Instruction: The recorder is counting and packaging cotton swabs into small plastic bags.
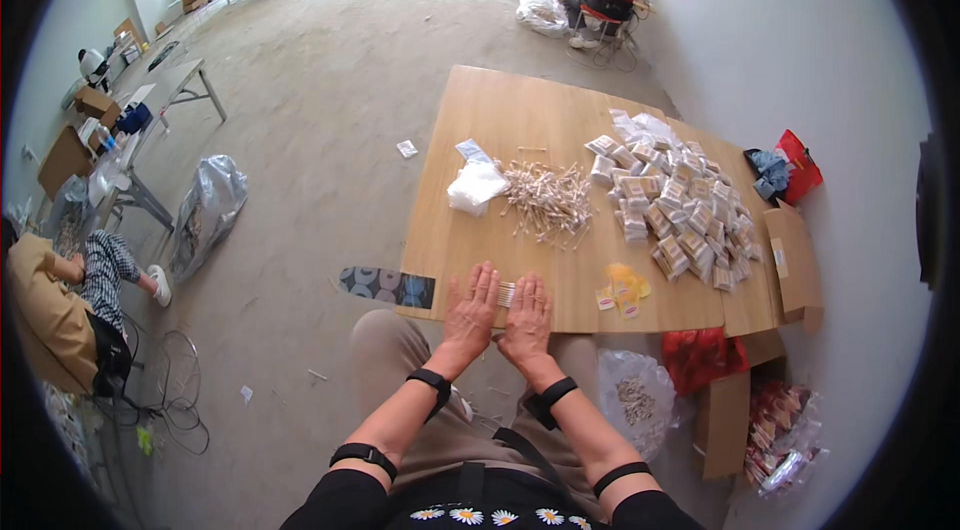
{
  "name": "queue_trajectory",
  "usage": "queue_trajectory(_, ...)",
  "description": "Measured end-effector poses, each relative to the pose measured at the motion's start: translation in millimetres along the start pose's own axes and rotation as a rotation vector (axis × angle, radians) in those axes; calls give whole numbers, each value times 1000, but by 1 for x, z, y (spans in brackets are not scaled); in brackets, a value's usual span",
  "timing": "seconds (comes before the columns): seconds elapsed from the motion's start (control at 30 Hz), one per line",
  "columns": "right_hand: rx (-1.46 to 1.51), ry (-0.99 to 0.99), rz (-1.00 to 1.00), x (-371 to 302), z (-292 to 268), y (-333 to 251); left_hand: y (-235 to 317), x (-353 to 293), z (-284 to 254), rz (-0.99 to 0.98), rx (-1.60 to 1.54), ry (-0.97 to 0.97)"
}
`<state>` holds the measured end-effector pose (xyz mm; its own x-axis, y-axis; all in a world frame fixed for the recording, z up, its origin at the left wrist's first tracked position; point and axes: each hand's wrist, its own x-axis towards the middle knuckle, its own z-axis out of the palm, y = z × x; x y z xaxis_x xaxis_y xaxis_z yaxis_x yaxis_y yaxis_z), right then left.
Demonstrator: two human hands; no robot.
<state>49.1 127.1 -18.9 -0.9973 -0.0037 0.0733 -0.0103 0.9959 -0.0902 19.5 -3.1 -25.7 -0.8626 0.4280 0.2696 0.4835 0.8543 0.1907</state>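
My left hand (472, 308) and my right hand (525, 315) lie on the near edge of the wooden table, palms down and fingers stretched out. Between them is a small row of cotton swabs (507, 294), lined up side by side and bordered by the inner edges of both hands. What lies under the palms is hidden. Farther up the table is a loose heap of cotton swabs (548, 202). A stack of clear plastic bags (476, 187) sits just left of that heap.
Many filled swab packets (680, 200) are piled at the table's right. Yellow plastic pieces with small labels (625, 288) lie near the front edge. A dark patterned sheet (388, 288) is at the left corner. Below stand a swab-filled bag (637, 400) and cardboard box (725, 420).
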Motion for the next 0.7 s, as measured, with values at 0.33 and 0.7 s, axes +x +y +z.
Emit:
queue_trajectory(0.33,60,65,-95,2,4,-8,3,-1,20,7,57,57)
queue_trajectory(0.7,-17,187,-120,7,13,-9,-1,1,21,12,3,84)
